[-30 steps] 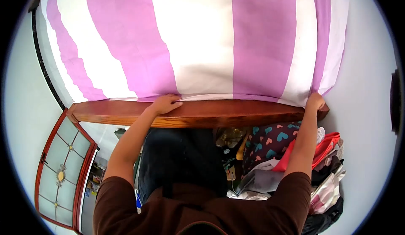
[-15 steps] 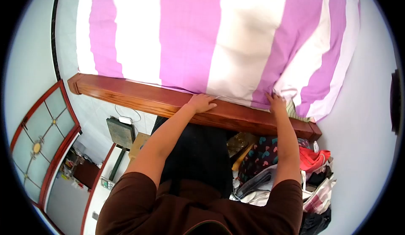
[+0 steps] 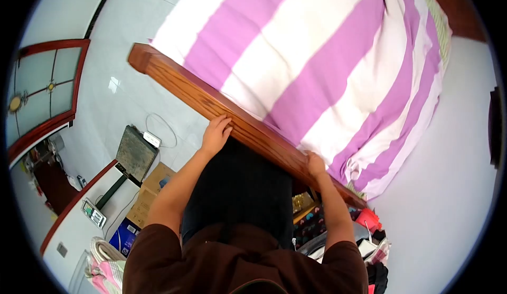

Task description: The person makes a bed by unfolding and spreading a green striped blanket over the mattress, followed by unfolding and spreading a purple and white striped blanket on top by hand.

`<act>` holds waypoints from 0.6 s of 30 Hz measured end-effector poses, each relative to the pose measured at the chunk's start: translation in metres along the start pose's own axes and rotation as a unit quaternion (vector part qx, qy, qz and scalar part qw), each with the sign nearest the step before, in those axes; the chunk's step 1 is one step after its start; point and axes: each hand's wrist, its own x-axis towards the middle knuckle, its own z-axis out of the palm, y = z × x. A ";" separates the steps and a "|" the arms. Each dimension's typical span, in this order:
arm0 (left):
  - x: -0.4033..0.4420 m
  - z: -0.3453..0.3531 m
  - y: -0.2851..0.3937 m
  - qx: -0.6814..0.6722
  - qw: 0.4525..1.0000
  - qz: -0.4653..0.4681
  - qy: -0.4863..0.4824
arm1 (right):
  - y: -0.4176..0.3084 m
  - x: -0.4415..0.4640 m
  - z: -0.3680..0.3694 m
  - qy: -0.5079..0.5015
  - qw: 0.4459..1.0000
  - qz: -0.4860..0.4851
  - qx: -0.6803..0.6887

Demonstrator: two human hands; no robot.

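A purple-and-white striped bed sheet (image 3: pixel 311 77) covers the bed, its lower edge running along a brown wooden footboard (image 3: pixel 185 85). My left hand (image 3: pixel 217 134) rests on the footboard's near side, fingers laid over the wood, holding nothing. At the sheet's edge, farther right along the board, my right hand (image 3: pixel 316 163) has its fingers curled in against the fabric; their tips are partly hidden. Near the right corner the sheet is bunched up, and a bit of green striped bedding shows beneath it.
Clothes and bags (image 3: pixel 322 230) are piled at the lower right, beside the wall (image 3: pixel 422 188). On the left are a platform scale (image 3: pixel 132 154), a white power strip (image 3: pixel 152 139), a cardboard box (image 3: pixel 150 193) and a red-framed glass door (image 3: pixel 53 88).
The view has turned, so the bed and footboard now slant down to the right. My right hand has shifted left along the footboard, nearer my left hand, which stays on the wood.
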 end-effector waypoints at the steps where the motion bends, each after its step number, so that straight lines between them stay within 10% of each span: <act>1: -0.019 -0.019 -0.019 0.002 1.000 -0.024 0.015 | -0.031 0.004 0.003 0.000 1.000 -0.006 0.028; 6: -0.139 -0.132 -0.123 0.001 0.964 -0.218 -0.152 | -0.177 -0.016 0.018 0.002 0.983 -0.117 0.143; 14: -0.329 -0.275 -0.183 -0.079 0.876 -0.459 -0.128 | -0.309 -0.031 0.009 -0.093 0.989 -0.111 -0.018; 18: -0.366 -0.273 -0.236 -0.078 0.894 -0.435 -0.070 | -0.335 -0.018 -0.010 -0.114 0.986 -0.117 -0.036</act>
